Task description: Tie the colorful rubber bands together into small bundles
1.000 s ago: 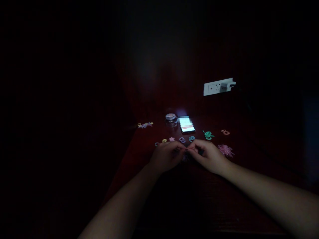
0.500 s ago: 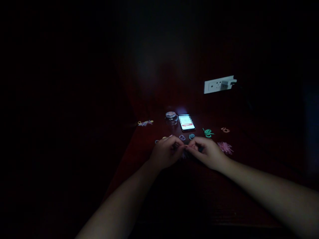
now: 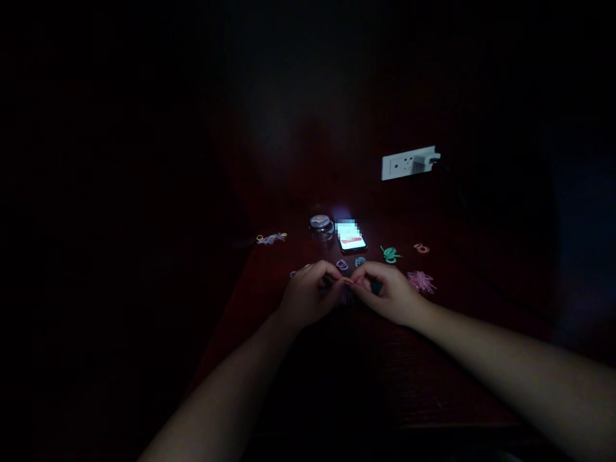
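Very dim scene; dark red table (image 3: 385, 385) lit mainly by a phone screen.

Far left, near the table's edge: a small cluster of yellow and purple loops (image 3: 271, 238), lying flat, well apart from the hands. Just left of the left hand, a blue loop (image 3: 292, 274) peeks out beside the knuckles.

Left hand (image 3: 308, 295): fingers curled, thumb and forefinger pressed together on a small pink band (image 3: 347, 281). The band is held between the two hands just above the table, near its middle; too small and dark to tell its shape.

Behind the hands: a small round clear jar (image 3: 321, 226) with a pale lid, upright. Just right of it, touching or nearly so, a phone (image 3: 351, 238) lying face up, screen glowing. Between phone and hands, a purple loop (image 3: 342, 264) and a teal loop (image 3: 360, 261) on the table.

Right hand (image 3: 385, 294): fingers curled in, fingertips pinching the other end of the same pink band, tips meeting the left hand's.

Further right: a green loop cluster (image 3: 389, 254), an orange loop (image 3: 421, 248), and a heap of pink bands (image 3: 421, 282) just beside the right wrist.

On the wall behind, upper right: a white power socket (image 3: 402, 165) with a plug (image 3: 426, 158) in its right end.
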The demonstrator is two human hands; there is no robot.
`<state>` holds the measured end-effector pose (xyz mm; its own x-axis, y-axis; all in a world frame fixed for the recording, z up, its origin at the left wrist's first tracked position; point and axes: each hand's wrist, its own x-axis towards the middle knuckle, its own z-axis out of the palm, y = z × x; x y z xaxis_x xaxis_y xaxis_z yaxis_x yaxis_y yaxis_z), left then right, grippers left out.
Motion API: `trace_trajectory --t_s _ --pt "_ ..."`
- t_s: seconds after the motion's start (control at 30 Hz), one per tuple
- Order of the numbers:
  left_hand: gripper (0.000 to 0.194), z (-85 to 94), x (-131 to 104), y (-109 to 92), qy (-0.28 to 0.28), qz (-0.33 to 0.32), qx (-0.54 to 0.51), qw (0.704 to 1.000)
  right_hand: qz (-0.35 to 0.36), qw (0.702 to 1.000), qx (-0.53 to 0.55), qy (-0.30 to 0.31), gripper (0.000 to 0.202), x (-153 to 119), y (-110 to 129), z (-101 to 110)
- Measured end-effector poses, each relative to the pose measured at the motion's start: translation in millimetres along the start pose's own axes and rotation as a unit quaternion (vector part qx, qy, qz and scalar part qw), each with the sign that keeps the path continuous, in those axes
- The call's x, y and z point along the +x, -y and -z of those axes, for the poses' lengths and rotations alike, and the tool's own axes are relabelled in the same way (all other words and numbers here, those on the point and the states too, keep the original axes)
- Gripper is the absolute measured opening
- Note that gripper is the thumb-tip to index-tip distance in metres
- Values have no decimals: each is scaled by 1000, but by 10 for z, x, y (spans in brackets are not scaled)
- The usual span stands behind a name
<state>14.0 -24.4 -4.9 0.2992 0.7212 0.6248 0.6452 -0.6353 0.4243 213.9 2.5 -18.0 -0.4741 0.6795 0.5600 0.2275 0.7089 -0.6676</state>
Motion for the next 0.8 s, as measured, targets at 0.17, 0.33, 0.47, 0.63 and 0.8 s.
trace_trajectory --t_s 0.17,0.33,0.47,0.63,0.8 --pt "5 1 13 1 -3 -43 -29 999 -6 1000 3 -5 15 2 -28 -6" --pt "7 7 15 -11 1 -58 -25 998 -8 1000 -2 -2 16 3 -6 6" --pt "10 12 13 -30 14 -44 -13 999 -12 1000 -7 -1 18 -4 2 7" --pt "8 8 7 -37 19 -50 -29 998 -15 1000 -4 -5 17 -4 -31 0" --pt "7 -9 11 -16 8 -54 -13 998 -15 1000 8 -5 12 6 -26 -3"
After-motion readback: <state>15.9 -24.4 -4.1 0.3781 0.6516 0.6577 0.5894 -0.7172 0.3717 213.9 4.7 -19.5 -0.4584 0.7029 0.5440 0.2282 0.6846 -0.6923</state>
